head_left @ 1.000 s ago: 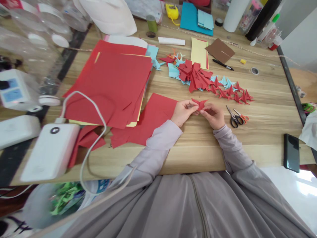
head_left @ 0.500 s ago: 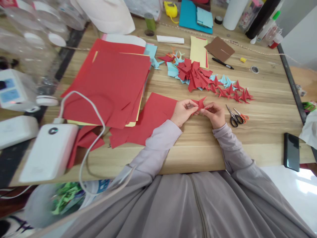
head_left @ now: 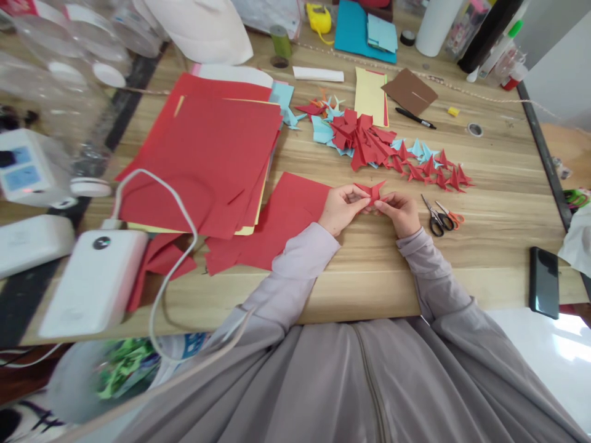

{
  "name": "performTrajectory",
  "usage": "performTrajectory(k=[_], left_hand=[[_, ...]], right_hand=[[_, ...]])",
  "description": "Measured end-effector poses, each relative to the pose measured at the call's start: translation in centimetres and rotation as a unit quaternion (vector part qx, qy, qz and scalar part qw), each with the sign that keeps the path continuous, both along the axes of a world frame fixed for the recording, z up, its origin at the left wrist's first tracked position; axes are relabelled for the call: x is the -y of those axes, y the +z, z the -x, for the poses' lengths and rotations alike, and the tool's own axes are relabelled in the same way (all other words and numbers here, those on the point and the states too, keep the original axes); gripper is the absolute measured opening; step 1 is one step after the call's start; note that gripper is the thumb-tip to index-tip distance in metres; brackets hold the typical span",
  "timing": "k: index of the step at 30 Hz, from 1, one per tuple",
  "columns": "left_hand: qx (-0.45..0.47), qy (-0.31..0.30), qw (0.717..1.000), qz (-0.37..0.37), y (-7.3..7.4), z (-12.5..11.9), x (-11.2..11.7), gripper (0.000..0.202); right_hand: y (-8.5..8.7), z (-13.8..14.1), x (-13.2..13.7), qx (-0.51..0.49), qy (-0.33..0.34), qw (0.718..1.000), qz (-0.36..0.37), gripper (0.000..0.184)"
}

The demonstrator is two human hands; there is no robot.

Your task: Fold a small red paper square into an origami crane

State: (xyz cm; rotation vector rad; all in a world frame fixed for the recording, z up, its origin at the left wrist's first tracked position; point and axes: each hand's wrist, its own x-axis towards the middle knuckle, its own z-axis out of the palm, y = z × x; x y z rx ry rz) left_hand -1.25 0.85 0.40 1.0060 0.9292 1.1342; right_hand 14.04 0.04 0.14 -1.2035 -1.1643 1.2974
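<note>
Between my two hands is a small folded red paper piece (head_left: 375,192) with pointed tips, like the origami pieces behind it. My left hand (head_left: 342,209) pinches its left side between thumb and fingers. Its lower right side is pinched by my right hand (head_left: 401,212). The fingertips partly cover the folds. Just beyond lies a heap of folded red and light blue paper pieces (head_left: 362,138), trailing into a row of pointed red ones (head_left: 429,169). Flat red paper (head_left: 289,215) lies beside my left hand. Black scissors (head_left: 436,219) and orange scissors (head_left: 455,217) rest right of my right hand.
A tall stack of red sheets (head_left: 207,154) fills the left of the table. A white power bank (head_left: 95,283) with a looping cable (head_left: 178,197) sits at the front left. A phone (head_left: 543,283) lies by the right edge, a pen (head_left: 415,117) farther back.
The folded red piece has turned slightly between my fingers, and both its upper points now show. My hands have stayed nearly in place, still pinching it.
</note>
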Motion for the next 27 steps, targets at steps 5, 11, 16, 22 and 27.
performTrajectory(k=[5,11,16,22,27], left_hand=[[0.004,0.002,1.000,0.001,0.07,-0.03,-0.01,0.024],[0.010,0.001,1.000,0.013,0.10,0.04,-0.02,0.023],[0.011,-0.003,1.000,0.016,0.06,0.02,-0.01,0.026],[0.006,-0.004,1.000,0.017,0.04,0.00,-0.05,0.024],[0.012,-0.016,1.000,0.019,0.04,-0.02,-0.01,0.024]], right_hand=[[-0.18,0.04,-0.13,0.013,-0.022,0.999,-0.030,0.040],[-0.14,0.09,-0.12,0.012,-0.015,1.000,-0.017,0.042],[-0.06,0.10,-0.04,0.032,-0.004,0.999,-0.023,0.042],[-0.18,0.25,-0.09,0.022,-0.018,0.999,-0.026,0.045],[-0.14,0.32,-0.10,0.010,-0.030,0.999,-0.018,0.046]])
